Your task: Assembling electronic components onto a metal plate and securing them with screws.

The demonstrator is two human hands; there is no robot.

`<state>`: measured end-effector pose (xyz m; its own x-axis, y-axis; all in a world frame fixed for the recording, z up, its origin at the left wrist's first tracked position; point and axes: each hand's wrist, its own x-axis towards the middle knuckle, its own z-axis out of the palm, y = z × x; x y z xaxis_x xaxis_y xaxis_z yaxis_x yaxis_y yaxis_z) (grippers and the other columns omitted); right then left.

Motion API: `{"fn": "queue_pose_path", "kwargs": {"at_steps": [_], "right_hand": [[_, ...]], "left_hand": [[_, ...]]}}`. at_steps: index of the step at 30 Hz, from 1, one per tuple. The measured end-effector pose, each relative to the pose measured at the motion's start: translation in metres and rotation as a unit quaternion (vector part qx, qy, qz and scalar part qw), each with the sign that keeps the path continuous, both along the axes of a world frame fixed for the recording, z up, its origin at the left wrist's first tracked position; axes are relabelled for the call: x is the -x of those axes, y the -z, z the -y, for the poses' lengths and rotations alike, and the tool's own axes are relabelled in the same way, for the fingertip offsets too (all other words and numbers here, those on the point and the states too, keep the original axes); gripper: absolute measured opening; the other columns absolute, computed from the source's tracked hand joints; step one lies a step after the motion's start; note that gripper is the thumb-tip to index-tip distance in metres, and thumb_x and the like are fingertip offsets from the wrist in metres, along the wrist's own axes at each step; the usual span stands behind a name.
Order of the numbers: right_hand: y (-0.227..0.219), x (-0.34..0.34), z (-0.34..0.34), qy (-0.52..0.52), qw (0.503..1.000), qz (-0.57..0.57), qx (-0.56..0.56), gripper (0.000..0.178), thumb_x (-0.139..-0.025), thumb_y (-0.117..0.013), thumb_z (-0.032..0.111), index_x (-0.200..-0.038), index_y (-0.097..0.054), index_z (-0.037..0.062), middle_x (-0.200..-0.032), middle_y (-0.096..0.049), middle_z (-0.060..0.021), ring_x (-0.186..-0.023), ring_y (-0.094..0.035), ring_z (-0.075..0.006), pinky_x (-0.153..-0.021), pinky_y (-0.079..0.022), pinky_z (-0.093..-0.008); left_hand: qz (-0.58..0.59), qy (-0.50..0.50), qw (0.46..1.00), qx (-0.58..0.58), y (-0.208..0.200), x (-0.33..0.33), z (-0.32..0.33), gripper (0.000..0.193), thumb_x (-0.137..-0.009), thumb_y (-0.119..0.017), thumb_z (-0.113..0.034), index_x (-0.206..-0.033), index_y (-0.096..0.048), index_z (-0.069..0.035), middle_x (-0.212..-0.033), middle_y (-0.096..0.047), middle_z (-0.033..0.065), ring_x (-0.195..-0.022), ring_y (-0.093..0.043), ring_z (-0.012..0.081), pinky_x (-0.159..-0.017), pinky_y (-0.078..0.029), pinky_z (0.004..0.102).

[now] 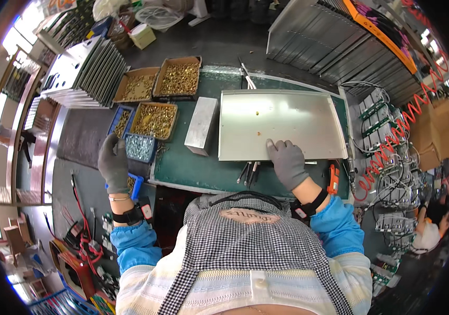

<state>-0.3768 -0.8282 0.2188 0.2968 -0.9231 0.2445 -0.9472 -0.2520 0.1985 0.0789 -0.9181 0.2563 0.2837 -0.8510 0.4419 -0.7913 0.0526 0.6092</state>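
My left hand [113, 165], in a grey glove, is beside the blue bins at the left of the table. Its fingers are bent together, and what they hold, if anything, is hidden. My right hand [289, 165], gloved too, rests on the near edge of a flat metal panel [308, 123], fingers apart. Two small brass-coloured pieces, a far one [257, 113] and a near one [259, 133], are on the panel just beyond my right fingertips. Nearest to my left hand are a blue bin of silvery fasteners [140, 148] and a tray of brass-coloured fasteners [153, 121].
A rectangular metal block [202, 126] stands left of the panel. Behind are cardboard boxes of brass pieces [181, 77] and stacked metal plates [85, 73]. An orange-handled tool [333, 179] lies at right, near a coiled red hose [392, 137] and several wired units. Cables lie under the panel.
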Motion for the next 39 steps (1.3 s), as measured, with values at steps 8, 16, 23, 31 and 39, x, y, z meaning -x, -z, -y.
{"fn": "queue_pose_path", "kwargs": {"at_steps": [8,16,23,31,39], "right_hand": [[-0.051,0.037,0.054,-0.052,0.994,0.079,0.054,0.028,-0.077,-0.060,0.009,-0.103,-0.068,0.0161,-0.085,-0.062,-0.0073,-0.081,-0.062,-0.0298,-0.069,-0.051,-0.0439],[-0.183,0.062,0.042,0.114,0.837,0.485,0.228,0.028,-0.087,-0.067,0.011,-0.113,-0.065,0.0012,-0.094,-0.066,-0.0076,-0.089,-0.064,-0.0188,-0.081,-0.053,-0.0362],[-0.176,0.019,0.017,0.013,0.430,0.876,0.219,0.054,-0.086,-0.062,0.006,-0.138,-0.048,0.0006,-0.131,-0.057,-0.0132,-0.118,-0.059,-0.0274,-0.102,-0.049,-0.0433],[-0.058,-0.024,-0.016,0.032,0.472,0.881,0.008,0.030,-0.095,-0.060,0.013,-0.122,-0.060,0.0016,-0.114,-0.066,-0.0077,-0.106,-0.063,-0.0206,-0.096,-0.050,-0.0358],[0.031,-0.017,-0.063,0.047,0.385,0.911,-0.138,0.025,-0.096,-0.058,0.025,-0.108,-0.062,0.0031,-0.111,-0.064,-0.0079,-0.110,-0.060,-0.0219,-0.101,-0.047,-0.0410]], "left_hand": [[0.008,0.102,0.993,0.049,-0.003,0.021,0.036,0.024,-0.090,-0.067,-0.015,-0.111,-0.070,-0.004,-0.104,-0.072,0.0130,-0.096,-0.069,0.0297,-0.086,-0.053,0.0368],[-0.142,0.194,0.970,0.041,-0.021,0.057,0.050,0.023,-0.091,-0.067,-0.011,-0.112,-0.068,-0.002,-0.099,-0.071,0.0113,-0.092,-0.068,0.0196,-0.083,-0.052,0.0309],[-0.314,0.444,0.825,-0.154,-0.023,0.129,0.052,0.057,-0.096,-0.064,-0.040,-0.134,-0.051,0.000,-0.122,-0.063,0.0129,-0.109,-0.060,0.0180,-0.092,-0.049,0.0313],[-0.393,0.430,0.786,-0.208,-0.016,0.150,0.038,0.040,-0.100,-0.056,-0.021,-0.130,-0.048,0.005,-0.116,-0.061,0.0092,-0.102,-0.058,0.0149,-0.091,-0.048,0.0306],[-0.276,0.453,0.782,-0.328,-0.005,0.154,0.061,0.047,-0.097,-0.061,-0.022,-0.134,-0.051,0.004,-0.111,-0.068,0.0108,-0.100,-0.063,0.0168,-0.087,-0.050,0.0313]]}}
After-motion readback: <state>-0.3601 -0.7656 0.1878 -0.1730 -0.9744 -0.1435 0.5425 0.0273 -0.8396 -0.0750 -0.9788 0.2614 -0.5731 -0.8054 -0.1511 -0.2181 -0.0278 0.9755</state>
